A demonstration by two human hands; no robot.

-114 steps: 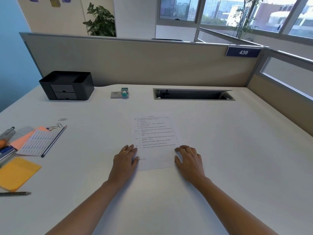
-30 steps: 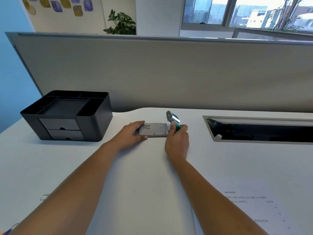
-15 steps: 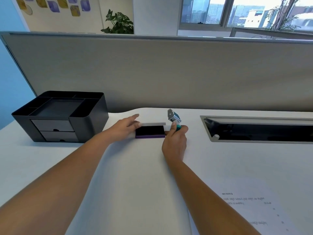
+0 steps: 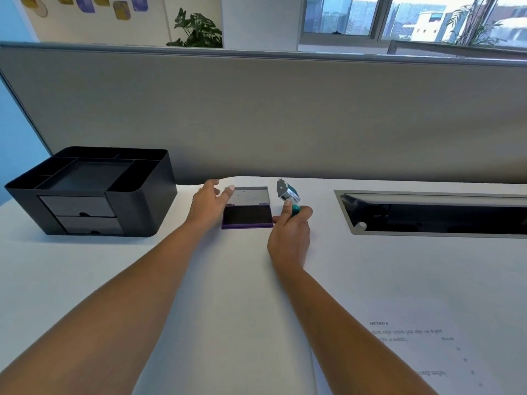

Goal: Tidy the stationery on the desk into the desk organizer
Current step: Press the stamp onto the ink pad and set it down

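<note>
An ink pad [image 4: 247,216] lies on the white desk with its grey lid [image 4: 251,195] swung up and back, showing the dark purple pad. My left hand [image 4: 209,205] is at the pad's left side, fingers spread, a fingertip touching the lid's left corner. My right hand [image 4: 289,232] grips the teal handle of a rubber stamp [image 4: 288,192], whose metal head tilts up just right of the pad. The black desk organizer [image 4: 142,195] stands at the far left with open top compartments and two shut drawers.
A grey partition [image 4: 271,115] closes the desk's far edge. A recessed cable tray [image 4: 433,215] opens in the desk to the right. A printed sheet [image 4: 422,346] lies at the near right.
Both hands left the printed sheet and reached to the pad and stamp. The right hand picked up the stamp. The left hand lifted the pad's lid, which now stands fully back.
</note>
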